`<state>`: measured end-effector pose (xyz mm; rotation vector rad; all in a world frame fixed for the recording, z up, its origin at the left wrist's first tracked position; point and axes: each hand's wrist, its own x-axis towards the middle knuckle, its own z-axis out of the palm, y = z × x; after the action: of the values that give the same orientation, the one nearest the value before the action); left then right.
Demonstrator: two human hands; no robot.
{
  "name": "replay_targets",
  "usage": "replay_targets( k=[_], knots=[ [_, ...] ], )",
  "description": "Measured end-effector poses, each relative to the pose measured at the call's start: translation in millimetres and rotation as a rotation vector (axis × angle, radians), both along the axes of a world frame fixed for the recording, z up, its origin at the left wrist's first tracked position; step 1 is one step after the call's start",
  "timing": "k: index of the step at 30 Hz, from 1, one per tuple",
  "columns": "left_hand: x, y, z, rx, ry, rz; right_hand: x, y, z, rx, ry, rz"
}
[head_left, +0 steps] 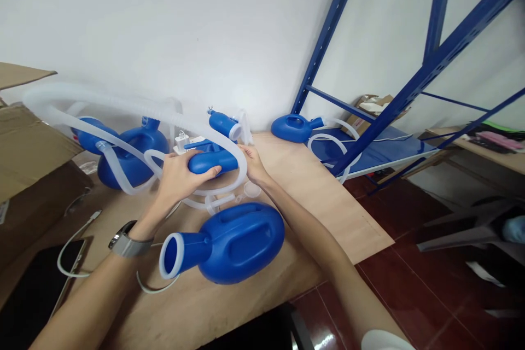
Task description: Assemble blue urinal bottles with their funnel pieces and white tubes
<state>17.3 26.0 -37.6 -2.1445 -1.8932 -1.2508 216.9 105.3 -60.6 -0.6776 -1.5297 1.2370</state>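
Observation:
My left hand [184,174] is wrapped round a blue rounded plastic piece [215,162], thumb across its front. My right hand [253,164] is closed at that piece's right end; its fingertips are partly hidden, and I cannot make out what they pinch. A translucent corrugated hose [180,117] loops over from the left and passes in front of the piece's right end. Nearer me, a blue urinal bottle [241,241] lies on its side between my forearms, its white-rimmed mouth facing left. Just beyond my hands lies a blue funnel-shaped head [223,124] with a pale rim.
More blue bottles [133,154] with hoses stand at the left, beside an open cardboard box [39,175]. A dark tablet [41,279] and white cable lie front left. Another blue bottle [292,128] rests at the table's [328,202] back right, near blue metal shelving [328,33].

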Motion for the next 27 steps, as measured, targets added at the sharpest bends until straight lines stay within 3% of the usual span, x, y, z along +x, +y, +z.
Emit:
replay_targets(
  k=[4,8,14,17,21,24,27],
  knots=[
    [-11,-2,10.4,0.067,0.073,-0.075,7,1,3.4,0.063,-0.048,0.07],
    [-23,-6,14.4,0.229,0.116,-0.083,13,1,15.7,0.114,0.011,0.035],
    [-25,-11,-1.6,0.405,0.348,-0.143,18,-6,31.8,-0.181,0.023,0.284],
    [-19,-10,-5.1,0.357,0.441,-0.245,21,-11,36.6,-0.099,-0.005,0.252],
    [-13,-7,-2.9,0.212,0.479,-0.398,28,-13,41.4,0.175,-0.139,0.2],
    [-12,-8,2.4,0.068,0.307,-0.479,31,-13,41.6,0.306,-0.18,0.241],
    [-8,-13,9.3,-0.078,0.014,-0.47,31,-18,42.3,0.378,-0.216,0.308]
  ],
)
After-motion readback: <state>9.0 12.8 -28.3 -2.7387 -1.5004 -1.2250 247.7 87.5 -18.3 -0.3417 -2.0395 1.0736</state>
